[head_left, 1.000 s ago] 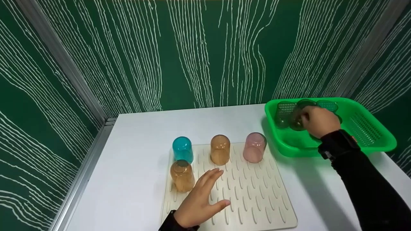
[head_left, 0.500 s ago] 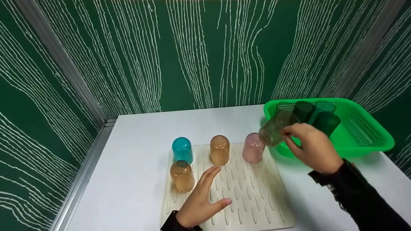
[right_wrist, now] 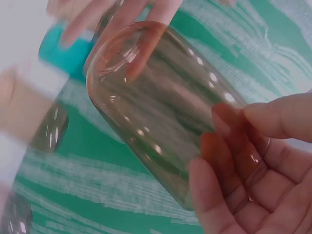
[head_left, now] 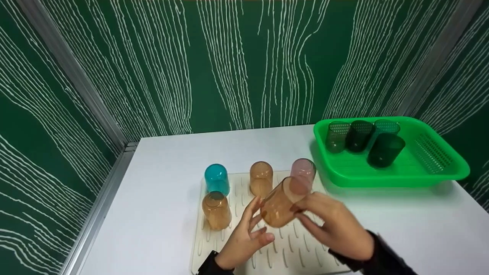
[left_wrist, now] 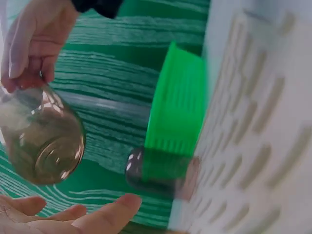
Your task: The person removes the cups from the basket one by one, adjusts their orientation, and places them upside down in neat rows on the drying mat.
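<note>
My right hand pinches an amber drinking glass near its rim, with fingers and thumb on either side of the wall. The glass hangs tilted over the cream ridged mat, its base toward my left hand. That left hand has its fingers spread beside the base; whether they touch it I cannot tell. On the mat, upside down, stand a teal glass, an amber glass, another amber glass in front of the teal one, and a pink glass, partly hidden behind the held glass.
A green plastic basket stands at the table's back right. Inside it are a dark glass, a second dark glass, a greyish glass and a bluish glass. Green patterned walls enclose the white table.
The right hand has lifted the amber glass out of the basket and carried it left and nearer, over the mat beside the left hand. The left hand has hardly moved.
</note>
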### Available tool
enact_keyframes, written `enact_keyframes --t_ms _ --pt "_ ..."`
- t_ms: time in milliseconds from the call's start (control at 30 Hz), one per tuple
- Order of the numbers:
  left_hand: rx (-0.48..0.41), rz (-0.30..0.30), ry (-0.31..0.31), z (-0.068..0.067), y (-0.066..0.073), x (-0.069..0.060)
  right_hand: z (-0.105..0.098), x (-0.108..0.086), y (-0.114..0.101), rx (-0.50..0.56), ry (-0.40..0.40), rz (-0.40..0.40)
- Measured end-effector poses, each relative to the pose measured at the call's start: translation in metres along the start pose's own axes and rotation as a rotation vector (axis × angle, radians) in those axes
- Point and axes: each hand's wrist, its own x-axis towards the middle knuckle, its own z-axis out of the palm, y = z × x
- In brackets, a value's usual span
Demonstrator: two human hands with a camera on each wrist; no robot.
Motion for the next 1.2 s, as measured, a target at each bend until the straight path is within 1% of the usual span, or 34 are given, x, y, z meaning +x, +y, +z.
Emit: enact_keyframes --t_ms 67,167,267,333,400,467,767,900,1033,1200 --pt "-0.054 0.017 -0.024 0.000 -0.002 0.001 0.008 -0.002 -0.006 0.021 -0.012 0.005" --pt "-0.146 0.033 -0.034 0.002 -0.004 0.003 0.018 -0.005 -0.010 0.034 0.009 0.007" --pt "-0.297 -0.008 -0.009 0.006 -0.004 0.004 0.026 -0.007 -0.010 0.058 0.037 -0.002" --pt "-0.401 -0.040 0.018 0.008 -0.003 0.004 0.029 -0.008 -0.009 0.059 0.045 0.004" --pt "-0.473 -0.060 0.041 0.010 -0.001 0.003 0.031 -0.009 -0.009 0.059 0.052 0.010" --pt "-0.510 -0.060 0.053 0.011 -0.001 0.003 0.033 -0.010 -0.008 0.055 0.065 0.006" --pt "-0.549 -0.034 0.078 0.012 0.000 0.003 0.037 -0.012 -0.007 0.099 0.065 0.027" --pt "-0.538 -0.024 0.101 0.011 0.001 0.003 0.037 -0.012 -0.008 0.129 0.030 0.075" --pt "-0.526 0.003 0.120 0.010 0.002 0.003 0.036 -0.013 -0.007 0.135 -0.004 0.120" --pt "-0.529 0.038 0.122 0.007 0.002 0.004 0.036 -0.013 -0.005 0.133 -0.025 0.140"
